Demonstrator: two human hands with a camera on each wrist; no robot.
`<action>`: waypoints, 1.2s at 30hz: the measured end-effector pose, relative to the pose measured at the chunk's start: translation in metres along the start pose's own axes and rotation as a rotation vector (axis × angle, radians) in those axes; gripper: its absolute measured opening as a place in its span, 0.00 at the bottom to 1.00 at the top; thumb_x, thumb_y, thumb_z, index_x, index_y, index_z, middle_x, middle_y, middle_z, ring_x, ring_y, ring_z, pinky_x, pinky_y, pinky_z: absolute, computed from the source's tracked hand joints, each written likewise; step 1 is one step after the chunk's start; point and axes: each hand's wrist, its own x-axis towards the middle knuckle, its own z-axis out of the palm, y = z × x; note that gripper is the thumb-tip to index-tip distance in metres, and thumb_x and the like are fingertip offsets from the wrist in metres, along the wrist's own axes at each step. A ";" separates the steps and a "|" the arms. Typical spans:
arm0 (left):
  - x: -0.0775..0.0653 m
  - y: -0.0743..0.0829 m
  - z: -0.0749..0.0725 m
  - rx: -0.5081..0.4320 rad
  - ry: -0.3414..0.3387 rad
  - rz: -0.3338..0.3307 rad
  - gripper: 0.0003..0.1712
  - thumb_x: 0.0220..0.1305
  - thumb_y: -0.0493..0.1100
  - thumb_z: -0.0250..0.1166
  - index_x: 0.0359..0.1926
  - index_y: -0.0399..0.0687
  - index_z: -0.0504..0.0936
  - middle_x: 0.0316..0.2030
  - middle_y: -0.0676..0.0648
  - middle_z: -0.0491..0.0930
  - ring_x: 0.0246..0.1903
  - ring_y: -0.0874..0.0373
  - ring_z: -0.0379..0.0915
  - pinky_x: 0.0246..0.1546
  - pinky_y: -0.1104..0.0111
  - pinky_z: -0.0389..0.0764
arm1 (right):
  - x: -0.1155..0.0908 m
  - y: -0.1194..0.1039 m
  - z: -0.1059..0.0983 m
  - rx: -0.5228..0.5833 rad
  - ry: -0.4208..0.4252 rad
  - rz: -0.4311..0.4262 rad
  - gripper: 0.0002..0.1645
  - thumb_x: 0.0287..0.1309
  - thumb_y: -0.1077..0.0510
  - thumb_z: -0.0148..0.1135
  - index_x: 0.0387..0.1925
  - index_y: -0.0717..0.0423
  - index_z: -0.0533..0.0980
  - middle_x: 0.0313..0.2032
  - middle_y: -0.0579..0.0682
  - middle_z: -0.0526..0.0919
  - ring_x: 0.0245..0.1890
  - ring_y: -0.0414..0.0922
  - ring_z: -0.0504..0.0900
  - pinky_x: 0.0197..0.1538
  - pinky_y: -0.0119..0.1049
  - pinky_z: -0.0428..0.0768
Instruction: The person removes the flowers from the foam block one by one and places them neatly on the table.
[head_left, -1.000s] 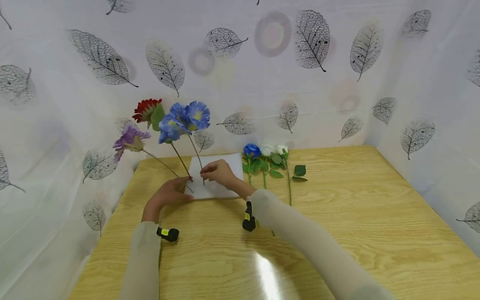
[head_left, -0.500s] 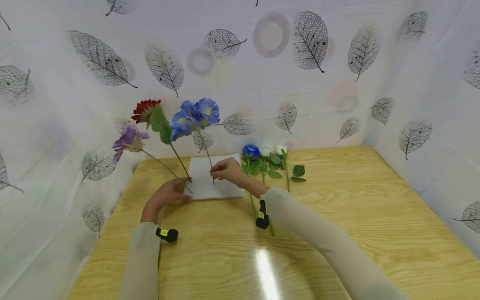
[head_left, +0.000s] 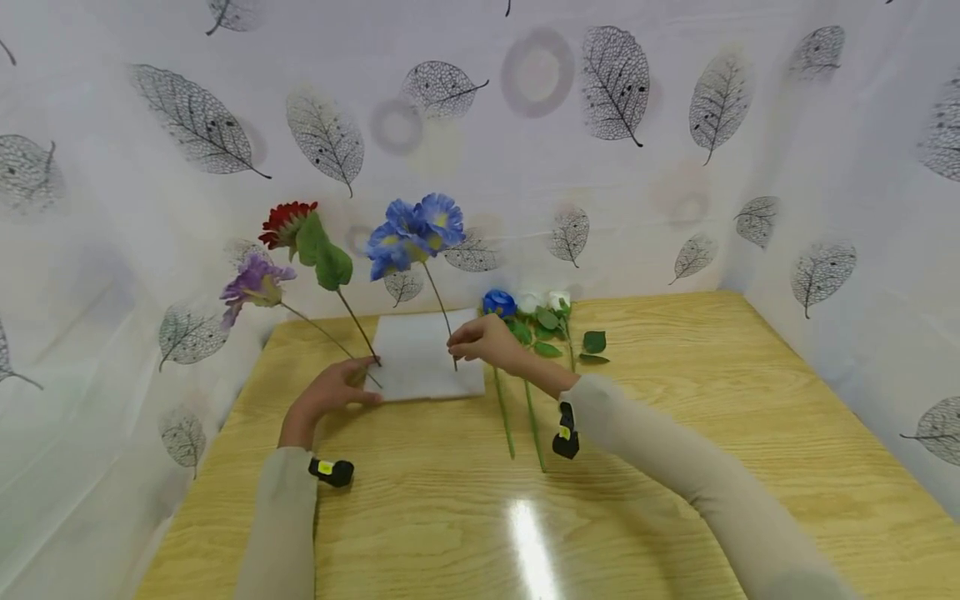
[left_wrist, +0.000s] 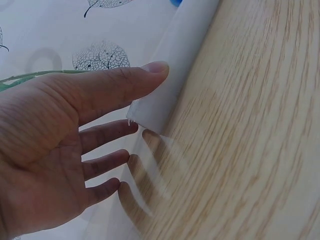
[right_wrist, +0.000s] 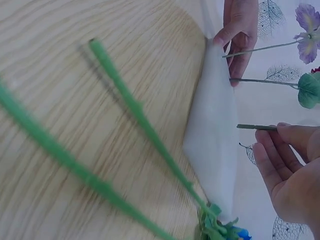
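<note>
My right hand (head_left: 491, 343) pinches the thin stem of a blue artificial flower (head_left: 417, 237) between thumb and fingers. The stem's lower end (right_wrist: 248, 126) sticks out below the fingertips, close over a white foam block (head_left: 411, 358). My left hand (head_left: 330, 392) holds the block's left edge; in the left wrist view its thumb (left_wrist: 150, 72) presses the front face and the fingers reach round the corner. A purple flower (head_left: 257, 283) and a red flower (head_left: 287, 223) with green leaves stand in the block's left part, both leaning left.
Right of the block, a blue rose (head_left: 498, 302) and two white roses (head_left: 530, 302) lie on the wooden table (head_left: 675, 400), their green stems (right_wrist: 145, 125) toward the front. A leaf-printed white curtain (head_left: 480, 167) encloses the back and sides.
My right hand has moved right over the foam block with the blue flower, away from the red one, whose leaves now show fully. The left hand has stayed on the block.
</note>
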 end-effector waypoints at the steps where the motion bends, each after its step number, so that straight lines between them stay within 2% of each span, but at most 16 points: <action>1: 0.000 0.000 0.000 -0.006 0.001 -0.004 0.52 0.59 0.52 0.76 0.78 0.42 0.61 0.76 0.29 0.56 0.76 0.29 0.49 0.74 0.37 0.55 | -0.002 0.001 -0.002 -0.002 -0.002 0.004 0.12 0.65 0.66 0.65 0.47 0.71 0.84 0.41 0.65 0.89 0.41 0.53 0.90 0.51 0.57 0.86; 7: -0.001 -0.001 0.001 -0.011 0.002 -0.006 0.52 0.59 0.52 0.77 0.78 0.43 0.61 0.76 0.29 0.56 0.76 0.29 0.48 0.74 0.37 0.54 | -0.017 0.007 -0.016 -0.010 -0.024 0.006 0.14 0.66 0.67 0.64 0.49 0.74 0.82 0.42 0.68 0.88 0.42 0.58 0.89 0.52 0.61 0.84; 13: -0.002 0.000 0.001 -0.016 -0.003 -0.011 0.52 0.59 0.53 0.76 0.78 0.43 0.61 0.76 0.29 0.55 0.76 0.28 0.47 0.75 0.37 0.53 | -0.030 0.012 -0.031 -0.003 -0.025 0.016 0.15 0.66 0.68 0.64 0.50 0.76 0.81 0.43 0.67 0.88 0.41 0.53 0.90 0.53 0.61 0.84; 17: -0.002 -0.001 0.001 -0.013 -0.003 -0.015 0.52 0.59 0.53 0.76 0.78 0.43 0.61 0.77 0.30 0.55 0.76 0.29 0.47 0.75 0.37 0.52 | -0.038 0.014 -0.040 -0.014 -0.031 0.018 0.15 0.66 0.66 0.65 0.51 0.73 0.82 0.43 0.69 0.87 0.42 0.55 0.90 0.53 0.61 0.84; 23: 0.000 -0.005 0.002 -0.022 -0.002 -0.017 0.53 0.58 0.55 0.77 0.78 0.44 0.61 0.77 0.30 0.55 0.76 0.29 0.47 0.75 0.37 0.52 | -0.052 0.014 -0.050 -0.053 -0.032 0.022 0.15 0.65 0.64 0.66 0.50 0.70 0.83 0.41 0.64 0.89 0.40 0.50 0.90 0.53 0.61 0.84; 26: 0.000 -0.006 0.002 -0.023 -0.001 -0.012 0.53 0.58 0.55 0.77 0.78 0.44 0.61 0.77 0.30 0.55 0.76 0.30 0.47 0.75 0.37 0.53 | -0.060 0.013 -0.056 -0.062 -0.029 0.027 0.15 0.65 0.64 0.66 0.50 0.69 0.83 0.41 0.63 0.90 0.40 0.51 0.90 0.53 0.61 0.84; 36: 0.000 -0.003 0.002 -0.022 -0.002 -0.002 0.53 0.59 0.53 0.76 0.78 0.43 0.61 0.76 0.29 0.55 0.76 0.29 0.47 0.75 0.37 0.52 | -0.087 0.017 -0.081 -0.091 -0.019 0.050 0.16 0.67 0.61 0.65 0.52 0.67 0.83 0.46 0.70 0.87 0.45 0.57 0.89 0.53 0.59 0.85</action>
